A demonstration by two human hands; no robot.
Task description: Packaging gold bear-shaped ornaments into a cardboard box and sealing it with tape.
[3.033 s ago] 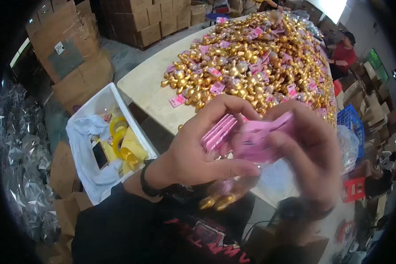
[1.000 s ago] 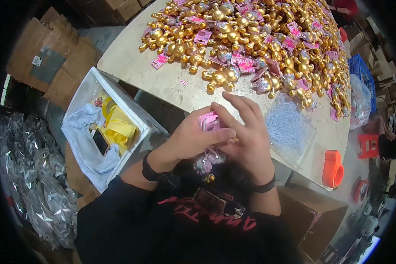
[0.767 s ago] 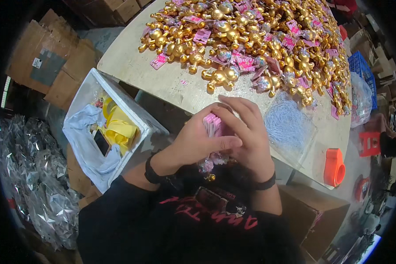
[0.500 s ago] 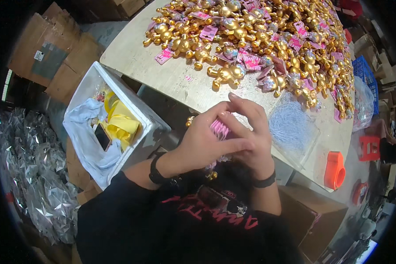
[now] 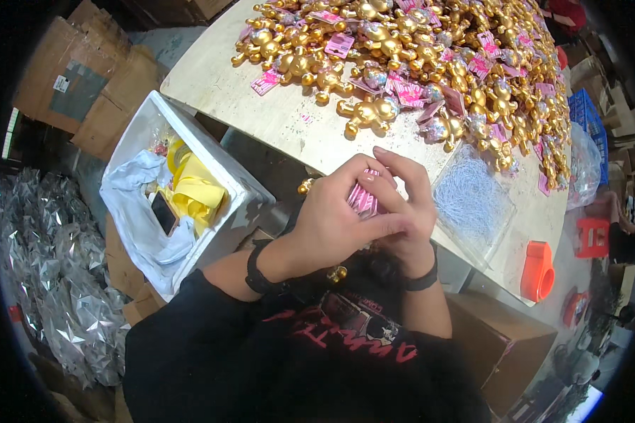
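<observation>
One stack of pink cards [image 5: 363, 201] held near the edge of the bench [image 5: 247, 116]

The stack sits between the two hands, its card edges facing up. The left hand [image 5: 328, 211] grasps it, thumb stretched across the near side. The right hand [image 5: 408, 215] meets it from the other side, fingers bent over the cards; how firmly that hand grips, I cannot tell. Below the hands shows a small gold ball [image 5: 337, 273], and another gold piece [image 5: 305, 186] shows just left of the left hand. Each wrist wears a black band, and the shirt [image 5: 296, 374] is black with red print.

Beyond the hands, the bench carries a large pile of gold figures [image 5: 437, 60], with pink tags [image 5: 339, 45] among them. One gold figure [image 5: 368, 115] lies at the pile's near edge. To the right, a clear bag of pale blue strands [image 5: 473, 197] lies flat, and an orange plastic holder [image 5: 536, 271] stands near the bench corner.

Left of the bench is a white foam box [image 5: 241, 190] containing a pale cloth [image 5: 137, 176], a yellow roll [image 5: 199, 196] and a dark phone [image 5: 164, 213]. Silver wrapped pieces [image 5: 70, 282] fill the far left.
</observation>
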